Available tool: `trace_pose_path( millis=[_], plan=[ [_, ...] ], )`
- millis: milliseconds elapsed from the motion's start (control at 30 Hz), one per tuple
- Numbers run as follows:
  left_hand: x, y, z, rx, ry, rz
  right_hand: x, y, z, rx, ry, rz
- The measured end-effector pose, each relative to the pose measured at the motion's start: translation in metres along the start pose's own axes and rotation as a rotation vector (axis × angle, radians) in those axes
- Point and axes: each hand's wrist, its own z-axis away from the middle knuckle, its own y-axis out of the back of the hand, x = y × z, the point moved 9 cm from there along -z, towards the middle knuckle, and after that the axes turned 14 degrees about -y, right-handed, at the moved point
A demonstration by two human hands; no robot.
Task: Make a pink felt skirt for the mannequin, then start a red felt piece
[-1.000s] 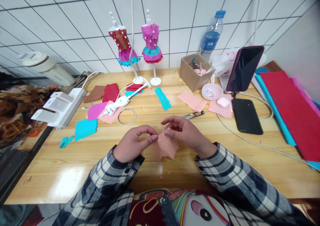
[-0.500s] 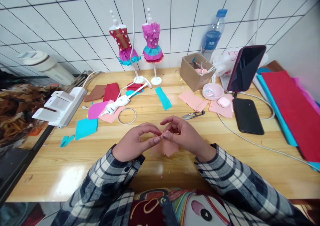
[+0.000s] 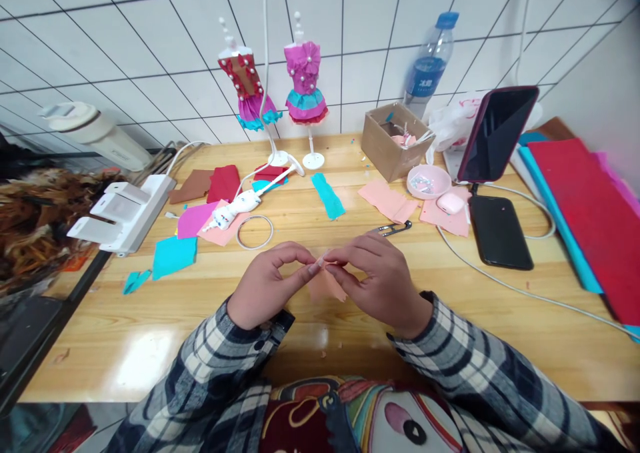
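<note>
A small piece of peach crepe paper (image 3: pixel 327 287) hangs gathered at its top edge between my two hands, above the front of the table. My left hand (image 3: pixel 273 283) pinches it between thumb and forefinger. My right hand (image 3: pixel 377 279) closes on it from the other side, thumb and fingertips meeting the left ones. Thread snips (image 3: pixel 393 228) lie just behind my right hand, partly covered by it. A turquoise paper strip (image 3: pixel 327 197) rests farther back, and a larger peach paper piece (image 3: pixel 387 200) is to its right.
Two small dress forms (image 3: pixel 305 83) in paper dresses stand by the wall; a bare one (image 3: pixel 235 209) lies at left near a white ring (image 3: pixel 255 232). A cardboard box (image 3: pixel 385 149), pink dish (image 3: pixel 429 182), phone (image 3: pixel 500 233) and white cable (image 3: pixel 505 283) occupy the right. A power strip (image 3: pixel 133 223) sits left.
My right hand has turned over the paper, its fingers now meeting my left fingertips at the gathered top. It covers more of the snips. The hanging paper looks narrower.
</note>
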Motion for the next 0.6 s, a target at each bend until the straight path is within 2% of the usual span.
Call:
trace_pose_path(
  millis=[300, 600],
  plan=[
    [0.001, -0.006, 0.001, -0.008, -0.05, 0.016, 0.002, -0.01, 0.001, -0.065, 0.006, 0.104],
    [0.011, -0.005, 0.001, 0.026, -0.148, -0.145, 0.007, -0.014, 0.003, -0.108, -0.024, 0.195]
  ],
)
